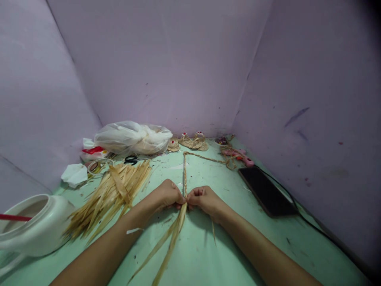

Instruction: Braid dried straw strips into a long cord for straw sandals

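A thin braid of dried straw-like fibre (185,174) runs along the green surface from the back down to my hands. My left hand (172,194) pinches its near end, fingers closed. Right beside it, my right hand (204,200) is also closed on the braid, fingertips nearly touching the left ones. Loose pale strips (171,242) fan out from the pinch toward me, and one thin strand (213,232) hangs below my right hand. A pile of dried fibre strips (116,190) lies to the left of my left forearm.
A white pot (38,226) with a red stick stands at left. Behind are a plastic bag (133,137), black-handled scissors (131,159) and small woven slippers (193,142). To the right lie a dark phone (268,192) with a cable and a pink glue gun (245,159). Walls enclose the surface.
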`<control>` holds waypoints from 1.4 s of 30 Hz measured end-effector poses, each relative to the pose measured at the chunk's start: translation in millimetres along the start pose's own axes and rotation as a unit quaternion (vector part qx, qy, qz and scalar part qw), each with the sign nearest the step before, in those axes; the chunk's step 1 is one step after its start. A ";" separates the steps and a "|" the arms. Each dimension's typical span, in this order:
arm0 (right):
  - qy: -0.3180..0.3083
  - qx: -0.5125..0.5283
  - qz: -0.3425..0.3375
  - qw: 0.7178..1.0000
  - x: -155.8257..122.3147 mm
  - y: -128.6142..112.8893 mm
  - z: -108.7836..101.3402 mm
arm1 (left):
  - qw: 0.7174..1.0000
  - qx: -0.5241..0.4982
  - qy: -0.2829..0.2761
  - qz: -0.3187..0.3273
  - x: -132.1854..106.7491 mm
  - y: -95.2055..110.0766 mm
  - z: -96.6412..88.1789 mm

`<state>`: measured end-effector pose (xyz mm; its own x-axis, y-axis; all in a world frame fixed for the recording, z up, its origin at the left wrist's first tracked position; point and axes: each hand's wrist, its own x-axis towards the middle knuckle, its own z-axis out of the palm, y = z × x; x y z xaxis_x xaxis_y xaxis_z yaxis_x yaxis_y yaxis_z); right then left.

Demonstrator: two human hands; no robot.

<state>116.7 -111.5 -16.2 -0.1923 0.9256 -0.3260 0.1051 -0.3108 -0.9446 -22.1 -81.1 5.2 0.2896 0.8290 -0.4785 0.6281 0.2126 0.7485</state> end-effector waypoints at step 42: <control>-0.061 0.040 -0.019 0.997 -0.1 0.6 -8.0 | 0.977 -0.157 -0.142 -0.031 -2.3 -4.3 -2.0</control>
<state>124.6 -110.0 -16.5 -0.3133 0.9050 -0.2877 0.0175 -0.2974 -0.9546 -26.9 -82.9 4.0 0.4751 0.6414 -0.6024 0.4119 0.4429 0.7964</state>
